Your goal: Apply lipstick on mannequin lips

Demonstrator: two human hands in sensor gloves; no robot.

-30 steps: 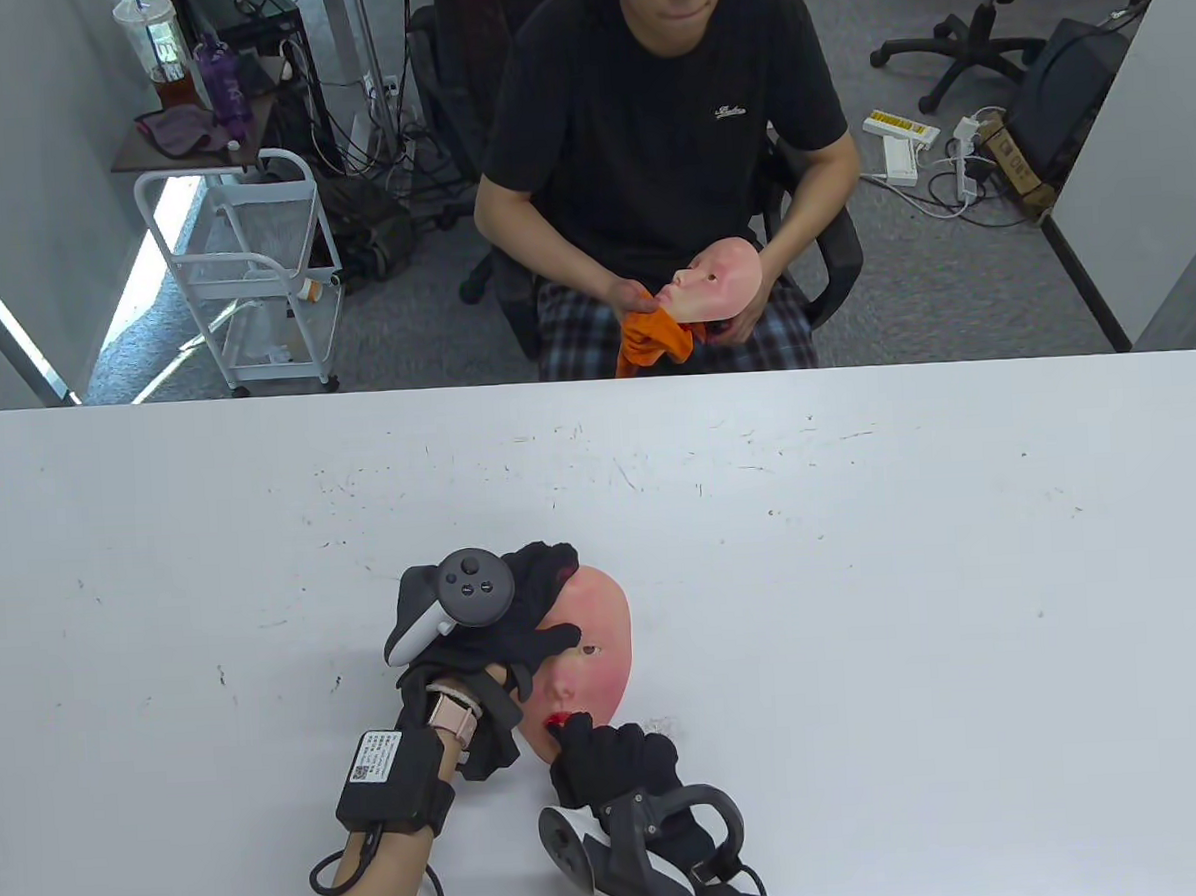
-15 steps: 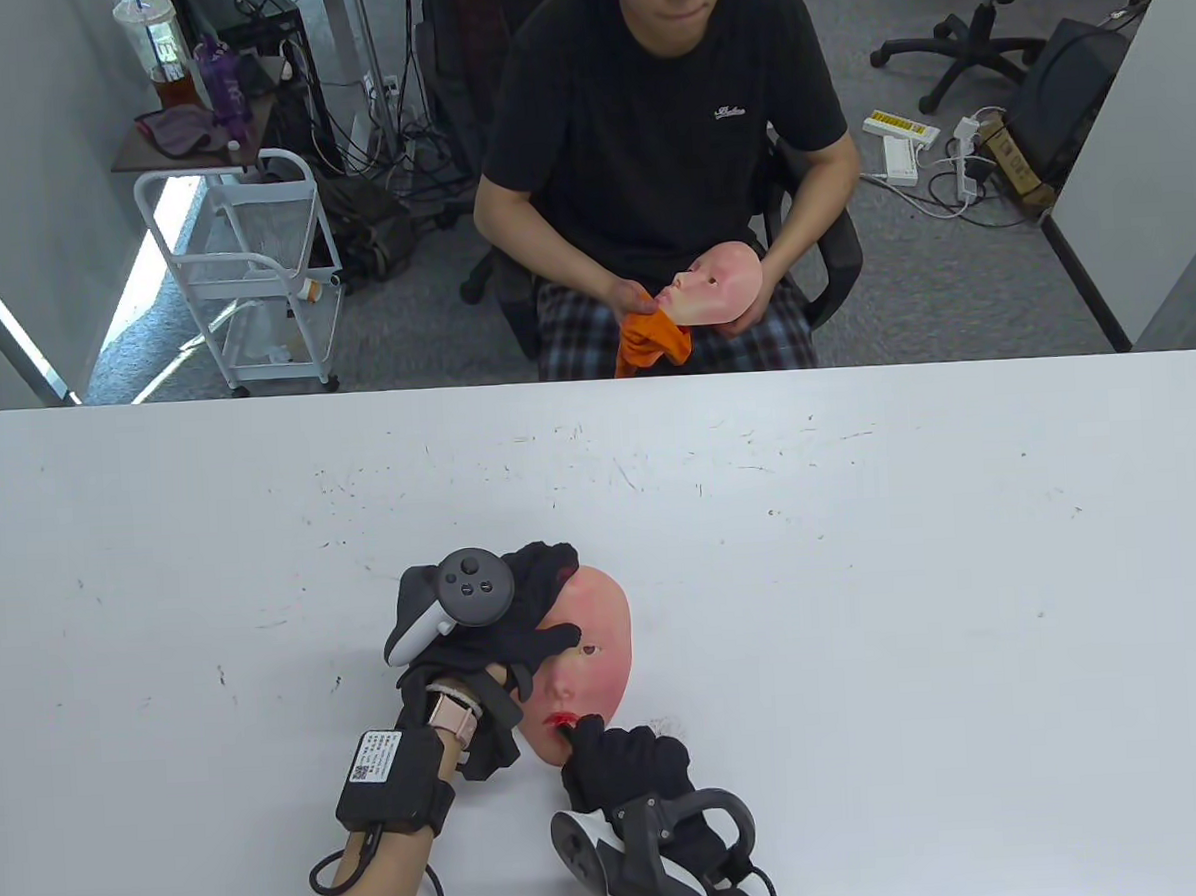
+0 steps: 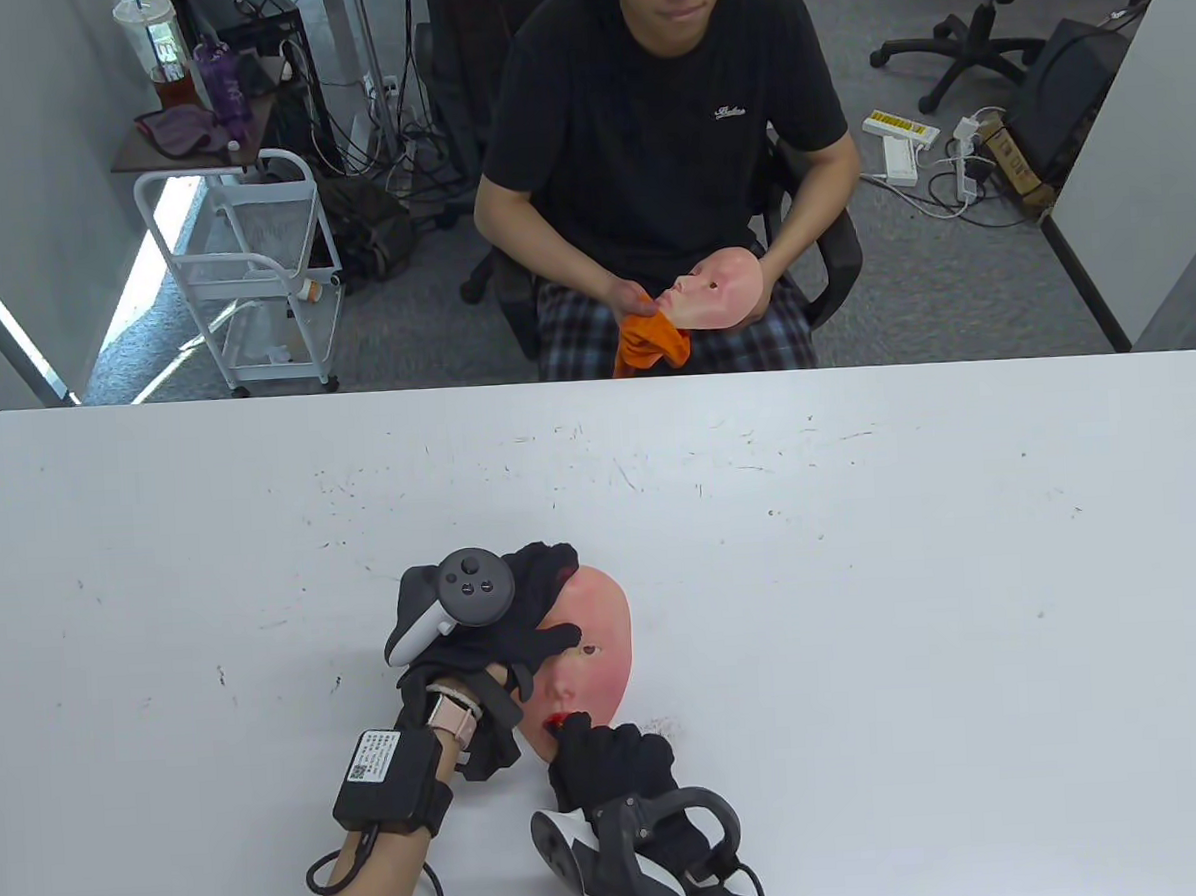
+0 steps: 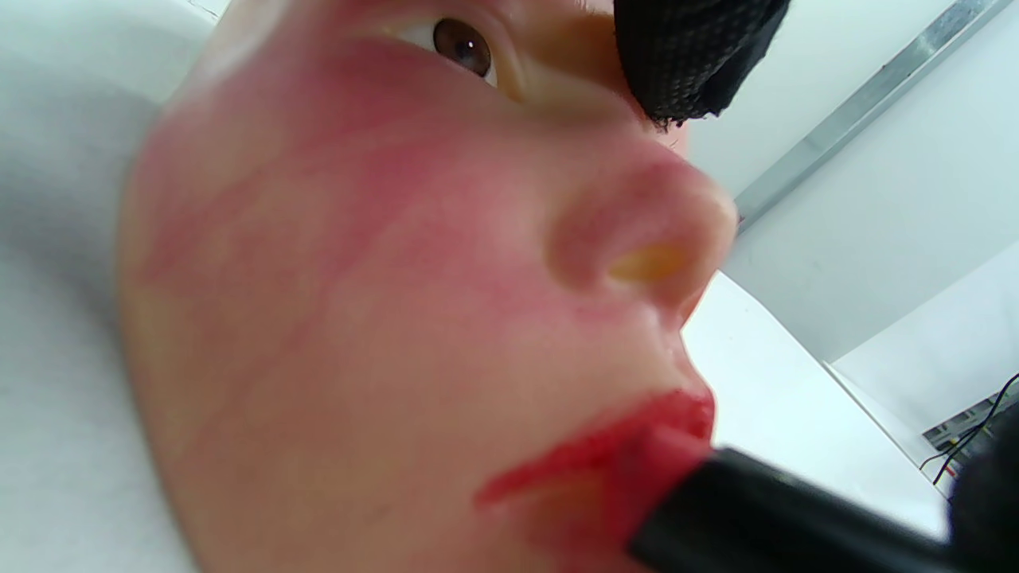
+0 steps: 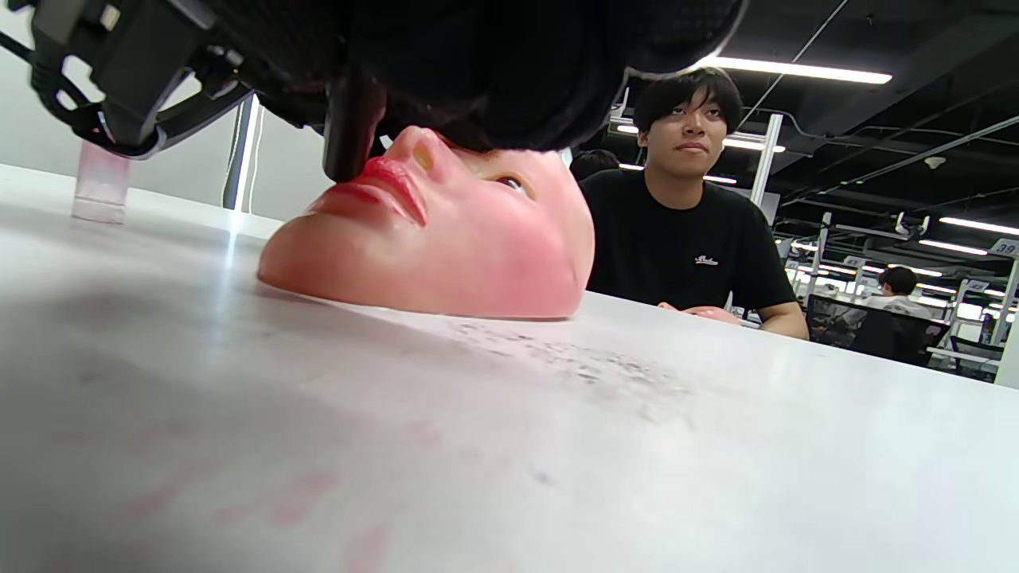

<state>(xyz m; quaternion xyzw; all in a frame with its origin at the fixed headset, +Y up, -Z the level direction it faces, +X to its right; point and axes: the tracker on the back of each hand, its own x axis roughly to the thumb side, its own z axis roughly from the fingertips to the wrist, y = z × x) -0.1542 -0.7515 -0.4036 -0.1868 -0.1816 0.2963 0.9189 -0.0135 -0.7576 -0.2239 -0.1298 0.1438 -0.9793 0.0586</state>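
I have the mask (image 3: 594, 648) lying face-up on the table (image 3: 867, 604), near my edge, with my left hand (image 3: 487, 624) spread over its forehead and one finger (image 4: 692, 56) resting beside the eye. My right hand (image 3: 610, 768) has its grip clamped on the lipstick (image 4: 756, 517), whose red tip is touching the lips (image 4: 605, 461) at the corner nearest me; the upper lip already looks coloured, the lower only partly.

I judge the mask to be a light, hollow shell with a soft, rubbery skin. It would slide on the smooth table under any sideways stroke, so the left hand's hold at the brow is what pins it. That is the right place for it: high on the face, well apart from the mouth, leaving the stick free to travel. The lipstick is a slim, stiff, slick tube, but its tip is soft and waxy; too much pressure would likely smear past the lip line or snap it. I would keep the fingers low on the barrel and the touch light.

Little stands in the way. The nose rises just beside the lips, so I would keep the stick angled low. A faint reddish smudge (image 3: 663, 727) marks the table just beside the chin. Across the table a man (image 3: 662, 134) sits holding a second mask (image 3: 720, 286) and an orange cloth (image 3: 647, 340), well apart from my work.
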